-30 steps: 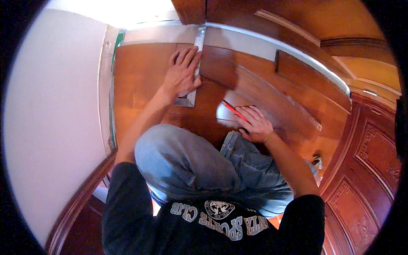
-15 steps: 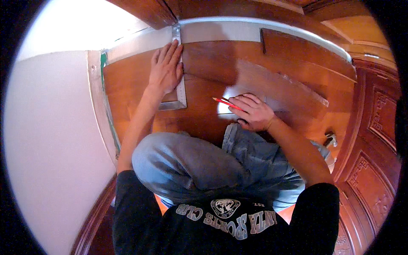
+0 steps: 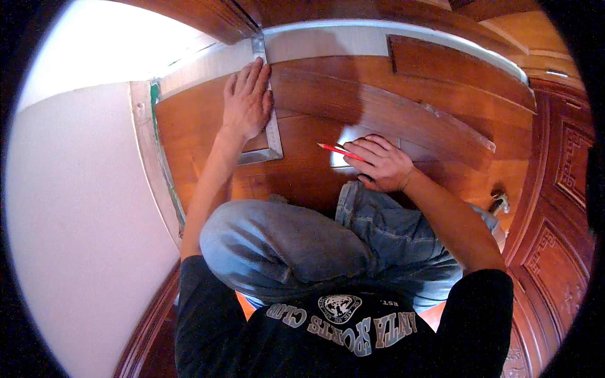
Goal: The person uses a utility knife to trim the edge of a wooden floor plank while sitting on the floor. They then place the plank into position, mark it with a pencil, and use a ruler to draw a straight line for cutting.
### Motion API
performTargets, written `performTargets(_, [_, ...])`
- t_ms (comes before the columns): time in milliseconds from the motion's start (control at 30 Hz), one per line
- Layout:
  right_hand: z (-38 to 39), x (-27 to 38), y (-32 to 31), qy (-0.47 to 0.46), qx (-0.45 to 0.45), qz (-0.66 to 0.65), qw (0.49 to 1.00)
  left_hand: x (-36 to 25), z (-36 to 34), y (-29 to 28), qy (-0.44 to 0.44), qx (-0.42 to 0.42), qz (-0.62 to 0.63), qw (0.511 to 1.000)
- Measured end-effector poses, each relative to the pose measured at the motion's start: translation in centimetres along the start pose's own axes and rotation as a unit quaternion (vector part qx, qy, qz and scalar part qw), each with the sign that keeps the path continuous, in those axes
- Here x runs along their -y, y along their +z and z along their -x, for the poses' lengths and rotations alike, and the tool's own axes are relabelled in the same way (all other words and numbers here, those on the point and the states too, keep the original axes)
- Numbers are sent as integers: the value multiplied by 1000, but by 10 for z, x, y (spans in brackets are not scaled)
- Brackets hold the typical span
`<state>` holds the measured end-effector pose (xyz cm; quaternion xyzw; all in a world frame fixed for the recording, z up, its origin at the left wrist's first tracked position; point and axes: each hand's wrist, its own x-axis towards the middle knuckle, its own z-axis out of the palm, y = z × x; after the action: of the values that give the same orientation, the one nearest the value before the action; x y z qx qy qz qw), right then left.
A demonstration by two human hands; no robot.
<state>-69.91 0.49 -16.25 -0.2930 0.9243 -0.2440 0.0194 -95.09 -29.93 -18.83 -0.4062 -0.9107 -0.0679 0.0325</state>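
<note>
My left hand lies flat with its fingers stretched forward, pressing on a metal carpenter's square. The square's long leg runs away from me across a reddish-brown floorboard, up to the pale strip along the far edge. Its short leg points left, near my wrist. In my right hand a red pencil is gripped, its sharpened tip pointing left toward the square. This hand hovers over or rests on the boards by a bright patch of light; which of the two I cannot tell.
A loose plank lies at the far right, with a narrow strip of wood nearer me. A hammer-like metal tool is beside my right knee. A white wall borders the left, a carved wooden door the right.
The whole view has shifted slightly. Both hands, the square and the pencil keep nearly the same places relative to the boards.
</note>
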Motion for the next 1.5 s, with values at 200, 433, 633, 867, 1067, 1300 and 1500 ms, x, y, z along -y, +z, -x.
performTargets(200, [0,1,1,3,7,0,1000,6,1,1,13,-2,28,1000])
performTargets(433, [1,0,4,5,7,-2,1000,3,-2,-1,-9,-6,44,999])
performTargets(633, [1,0,3,4,4,-3,1000,6,-3,1,-2,-21,33,999])
performTargets(867, [2,0,3,5,10,7,1000,4,-5,-1,-15,-12,57,998])
performTargets(1067, [3,-1,5,1,16,1,1000,2,-6,0,-24,-4,51,998])
performTargets(1300, [1,0,3,9,12,0,1000,2,-6,5,-19,-17,30,999])
performTargets(1500, [3,-1,5,8,16,6,1000,1,-7,6,-29,-6,-2,1000])
